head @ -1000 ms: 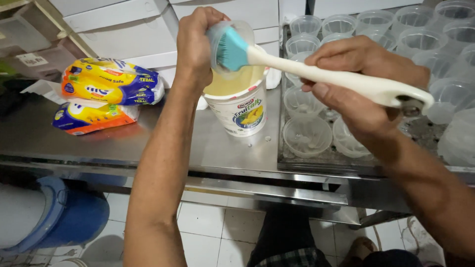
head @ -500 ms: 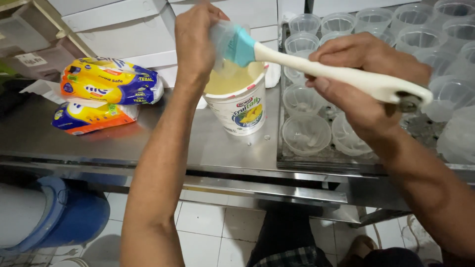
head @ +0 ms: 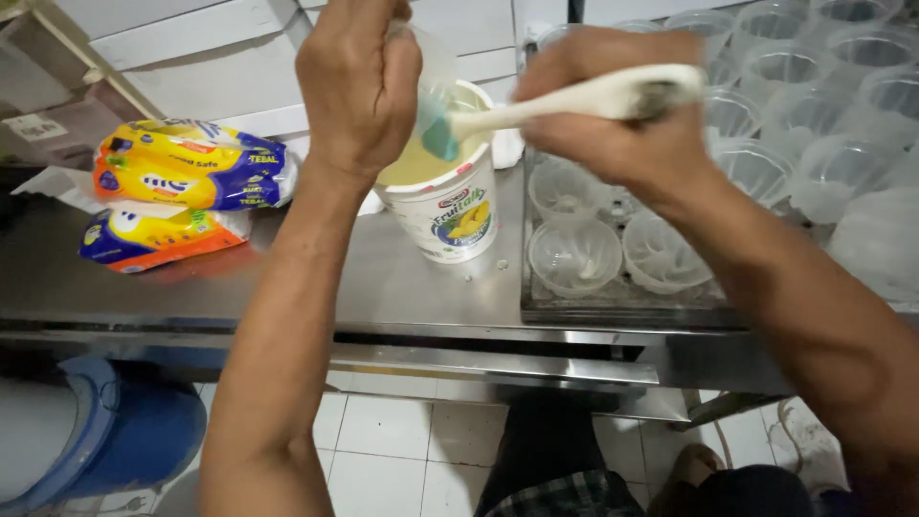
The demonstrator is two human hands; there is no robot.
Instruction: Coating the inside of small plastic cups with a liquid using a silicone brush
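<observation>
Steel counter [head: 287, 278]: left hand [head: 359, 81] grips a clear cup [head: 436, 62] over the tub [head: 445, 206]; right hand [head: 613, 110] clasps a spatula [head: 565, 101].

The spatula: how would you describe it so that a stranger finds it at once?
Start at the steel counter, then find the white tub of yellow liquid. Above it, the right hand holds the spatula: white handle, teal blade, the only utensil here.

Both forearms are extended forward and raised, the left hand [head: 359, 81] being closed in a grip with knuckles up, the right hand [head: 613, 105] clenched beside it.
</observation>
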